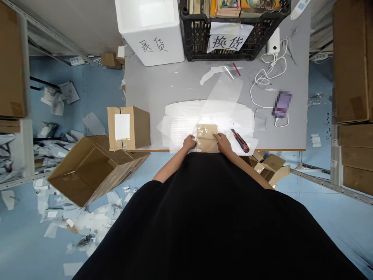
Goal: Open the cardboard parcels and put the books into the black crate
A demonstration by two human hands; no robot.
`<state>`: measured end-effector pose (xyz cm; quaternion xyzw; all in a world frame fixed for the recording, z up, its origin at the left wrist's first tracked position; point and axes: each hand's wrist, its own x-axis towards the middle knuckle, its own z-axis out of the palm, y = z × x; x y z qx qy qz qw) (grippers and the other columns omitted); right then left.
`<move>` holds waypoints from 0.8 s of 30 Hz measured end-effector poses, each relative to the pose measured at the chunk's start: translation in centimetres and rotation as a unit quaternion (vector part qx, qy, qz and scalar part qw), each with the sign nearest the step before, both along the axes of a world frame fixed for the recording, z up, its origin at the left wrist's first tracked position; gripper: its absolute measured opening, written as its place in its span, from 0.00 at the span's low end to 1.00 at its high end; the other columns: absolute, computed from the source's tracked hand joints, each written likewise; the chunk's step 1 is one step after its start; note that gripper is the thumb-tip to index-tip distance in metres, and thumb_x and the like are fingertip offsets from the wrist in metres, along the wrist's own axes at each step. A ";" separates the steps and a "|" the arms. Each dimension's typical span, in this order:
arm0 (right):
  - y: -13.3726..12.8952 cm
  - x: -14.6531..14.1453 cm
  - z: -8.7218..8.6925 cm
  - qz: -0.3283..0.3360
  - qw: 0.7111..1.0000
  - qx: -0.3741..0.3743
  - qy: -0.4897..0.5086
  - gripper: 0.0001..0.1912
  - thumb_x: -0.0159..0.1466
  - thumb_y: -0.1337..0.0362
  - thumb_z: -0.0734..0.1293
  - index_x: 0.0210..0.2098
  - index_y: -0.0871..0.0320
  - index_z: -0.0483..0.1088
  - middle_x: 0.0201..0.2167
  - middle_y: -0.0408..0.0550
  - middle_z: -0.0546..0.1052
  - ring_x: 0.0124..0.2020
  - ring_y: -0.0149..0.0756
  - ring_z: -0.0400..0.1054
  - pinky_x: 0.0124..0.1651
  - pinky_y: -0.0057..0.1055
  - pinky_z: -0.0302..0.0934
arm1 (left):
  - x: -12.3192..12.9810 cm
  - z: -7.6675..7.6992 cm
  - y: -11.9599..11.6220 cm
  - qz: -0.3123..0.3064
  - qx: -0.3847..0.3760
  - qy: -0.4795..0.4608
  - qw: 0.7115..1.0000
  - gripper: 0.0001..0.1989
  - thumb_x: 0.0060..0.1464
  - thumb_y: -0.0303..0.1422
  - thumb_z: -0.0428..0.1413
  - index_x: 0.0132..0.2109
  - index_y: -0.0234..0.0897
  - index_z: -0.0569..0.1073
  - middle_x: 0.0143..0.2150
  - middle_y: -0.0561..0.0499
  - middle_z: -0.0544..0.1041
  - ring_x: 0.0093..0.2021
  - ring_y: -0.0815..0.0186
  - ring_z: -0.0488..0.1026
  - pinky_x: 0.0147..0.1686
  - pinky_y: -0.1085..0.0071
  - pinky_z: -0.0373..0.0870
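Observation:
A flat, square brown packet [206, 139] lies at the front edge of the table, its upper part shiny and a dotted line running across it. My right hand [224, 144] grips its right edge, fingertips over the top face. Beside its left edge, my left hand [189, 143] is closed with fingers curled; what it pinches is too small to make out. White translucent wrapping sheets [180, 122] lie spread beneath the packet. To the right of my right hand rests a red and black utility knife [240, 141], blade end pointing away from me.
At the back stand a white foam box [151, 48] and a black crate [227, 54] of books. A taped carton [141, 128] sits left, above an open carton [87, 171]. A phone [282, 104] on a white cable [262, 79] lies right. Scraps [96, 221] litter the floor.

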<state>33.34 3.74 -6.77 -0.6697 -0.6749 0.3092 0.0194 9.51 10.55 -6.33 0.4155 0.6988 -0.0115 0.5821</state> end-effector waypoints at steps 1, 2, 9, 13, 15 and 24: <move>0.0 0.2 -0.1 0.001 1.000 -0.003 -0.004 0.35 0.60 0.76 0.58 0.66 0.53 0.62 0.63 0.58 0.66 0.62 0.52 0.60 0.60 0.48 0.63 | 0.0 0.0 0.1 0.001 -0.024 -0.009 1.000 0.09 0.50 0.24 0.59 0.39 0.39 0.72 0.27 0.50 0.77 0.33 0.59 0.78 0.40 0.63 0.74; 0.0 0.4 -0.2 -0.001 1.000 -0.006 -0.006 0.34 0.61 0.75 0.59 0.67 0.53 0.62 0.62 0.59 0.66 0.62 0.52 0.60 0.60 0.49 0.63 | 0.0 0.1 0.2 -0.001 -0.034 -0.016 0.999 0.05 0.51 0.27 0.60 0.35 0.39 0.71 0.26 0.50 0.76 0.31 0.60 0.78 0.38 0.64 0.74; 0.2 0.5 0.8 -0.067 0.998 -0.005 0.007 0.31 0.65 0.67 0.61 0.68 0.54 0.62 0.61 0.61 0.65 0.60 0.54 0.61 0.59 0.50 0.64 | 0.4 1.9 0.2 0.025 -0.016 -0.091 0.995 0.12 0.54 0.38 0.63 0.32 0.38 0.70 0.26 0.52 0.72 0.29 0.65 0.72 0.34 0.67 0.73; 1.1 -0.1 2.4 -0.129 0.990 0.027 0.041 0.28 0.66 0.68 0.59 0.64 0.52 0.66 0.65 0.58 0.62 0.64 0.51 0.59 0.58 0.46 0.65 | 0.6 3.4 0.9 0.086 0.011 -0.158 0.984 0.23 0.55 0.35 0.63 0.57 0.39 0.69 0.26 0.57 0.72 0.26 0.68 0.71 0.33 0.69 0.73; 1.9 0.0 3.2 -0.133 0.988 0.056 0.058 0.25 0.66 0.69 0.58 0.61 0.53 0.68 0.65 0.56 0.63 0.64 0.49 0.59 0.60 0.45 0.62 | 0.6 4.1 1.7 0.095 0.046 -0.197 0.975 0.24 0.56 0.35 0.62 0.59 0.42 0.69 0.27 0.57 0.72 0.27 0.69 0.72 0.34 0.70 0.73; 3.8 -0.5 5.4 -0.210 0.964 0.089 0.139 0.15 0.71 0.57 0.58 0.51 0.56 0.70 0.49 0.57 0.78 0.53 0.53 0.71 0.54 0.44 0.64 | -0.4 6.5 4.3 0.073 0.085 -0.284 0.952 0.11 0.55 0.27 0.55 0.46 0.35 0.73 0.31 0.51 0.78 0.31 0.68 0.78 0.39 0.69 0.74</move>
